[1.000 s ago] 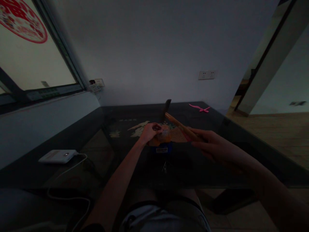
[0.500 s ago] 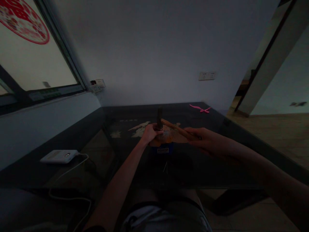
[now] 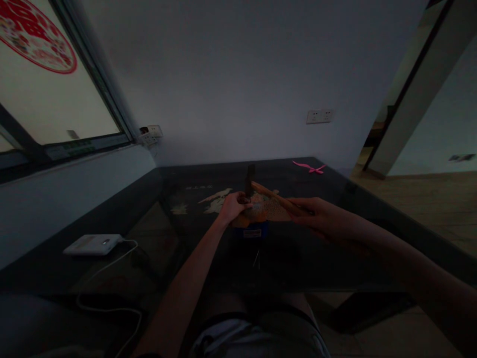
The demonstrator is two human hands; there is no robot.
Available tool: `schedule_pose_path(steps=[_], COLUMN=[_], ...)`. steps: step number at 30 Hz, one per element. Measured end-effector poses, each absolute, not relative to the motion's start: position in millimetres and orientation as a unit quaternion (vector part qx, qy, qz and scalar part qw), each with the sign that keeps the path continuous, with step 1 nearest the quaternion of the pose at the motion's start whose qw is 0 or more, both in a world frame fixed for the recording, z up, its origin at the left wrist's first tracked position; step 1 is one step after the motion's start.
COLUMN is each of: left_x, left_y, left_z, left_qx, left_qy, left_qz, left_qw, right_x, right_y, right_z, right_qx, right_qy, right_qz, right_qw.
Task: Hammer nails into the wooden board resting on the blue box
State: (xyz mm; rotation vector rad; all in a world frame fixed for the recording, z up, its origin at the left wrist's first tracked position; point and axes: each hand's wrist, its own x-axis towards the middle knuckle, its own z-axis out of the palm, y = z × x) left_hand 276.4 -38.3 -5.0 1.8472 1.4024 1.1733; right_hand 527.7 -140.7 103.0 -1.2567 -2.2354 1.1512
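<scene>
My right hand (image 3: 316, 211) is closed around the wooden handle of a hammer (image 3: 274, 195), which points left. The dark hammer head stands upright, just above and beside the fingertips of my left hand (image 3: 231, 206). Those fingers are pinched together; what they hold, if anything, is too small and dark to make out. Below them lies an orange-brown piece (image 3: 257, 214), its kind unclear in the dim light. Under its front edge sits a blue box (image 3: 265, 230) with a pale label. Two thin, shiny nail-like pins (image 3: 257, 258) rest on the table nearer my body.
A white power bank (image 3: 93, 244) with a white cable (image 3: 108, 267) lies on the dark table (image 3: 179, 171) at left. A pink ribbon (image 3: 316, 170) lies at the far right corner. Behind the table stands a wall with sockets (image 3: 319, 117).
The hammer head has shifted slightly right and stays close to my left fingertips. My left hand keeps its pinch in nearly the same place. The view has tipped a little.
</scene>
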Motion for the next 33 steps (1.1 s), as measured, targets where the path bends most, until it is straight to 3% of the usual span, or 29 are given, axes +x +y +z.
schedule_pose_path(steps=[33], left_x=[280], left_y=[-41], left_z=[0], left_qx=[0.692], left_qy=[0.528], left_qz=[0.415], left_qw=[0.265], right_x=[533], right_y=[-143], right_z=[86], right_qx=[-0.445], right_qy=[-0.786], right_qz=[0.392], right_qw=[0.175])
